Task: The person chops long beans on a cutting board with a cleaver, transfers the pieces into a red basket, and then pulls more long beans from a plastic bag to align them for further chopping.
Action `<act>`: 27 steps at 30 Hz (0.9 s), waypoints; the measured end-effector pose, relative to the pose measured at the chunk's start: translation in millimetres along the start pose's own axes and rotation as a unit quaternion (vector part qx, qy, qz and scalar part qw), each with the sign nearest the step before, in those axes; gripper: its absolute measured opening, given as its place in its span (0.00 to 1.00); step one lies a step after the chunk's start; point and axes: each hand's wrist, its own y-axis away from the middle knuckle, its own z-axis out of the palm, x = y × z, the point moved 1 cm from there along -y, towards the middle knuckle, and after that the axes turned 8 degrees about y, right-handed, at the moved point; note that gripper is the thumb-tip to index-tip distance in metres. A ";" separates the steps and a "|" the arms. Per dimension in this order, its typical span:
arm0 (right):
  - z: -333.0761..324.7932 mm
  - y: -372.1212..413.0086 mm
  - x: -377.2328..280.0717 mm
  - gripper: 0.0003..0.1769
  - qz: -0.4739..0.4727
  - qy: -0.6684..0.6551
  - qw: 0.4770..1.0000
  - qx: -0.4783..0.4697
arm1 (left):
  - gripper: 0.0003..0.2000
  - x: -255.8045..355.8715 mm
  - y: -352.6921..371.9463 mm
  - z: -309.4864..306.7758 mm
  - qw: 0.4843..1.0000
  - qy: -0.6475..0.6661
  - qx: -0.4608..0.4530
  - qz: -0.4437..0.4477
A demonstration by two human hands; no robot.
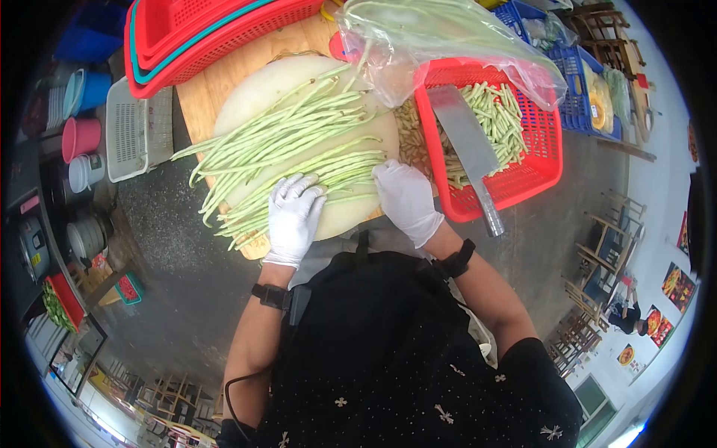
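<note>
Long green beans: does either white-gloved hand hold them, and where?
The left hand lies flat across the long green beans; right hand cups their ends; grip unclear.

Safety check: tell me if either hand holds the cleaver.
No: the cleaver lies across the red basket, left hand and right hand on the beans.

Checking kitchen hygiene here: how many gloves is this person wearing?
2. One white glove covers the left hand, spread on the long beans; the other covers the right hand, at the bean ends beside the red basket. None looks hidden.
</note>
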 end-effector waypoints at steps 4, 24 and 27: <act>-12.9 7.8 4.6 0.04 0.012 -0.045 0.999 -0.013 | 0.10 -1.6 -0.4 2.6 1.000 0.012 0.014 -0.019; -14.0 44.2 6.4 0.18 0.154 -0.018 0.961 -0.231 | 0.12 -3.2 -2.7 1.3 0.998 0.053 -0.005 -0.044; -10.3 46.4 9.5 0.24 0.153 -0.087 0.965 -0.197 | 0.12 -2.3 -5.0 3.7 0.998 0.050 -0.001 -0.040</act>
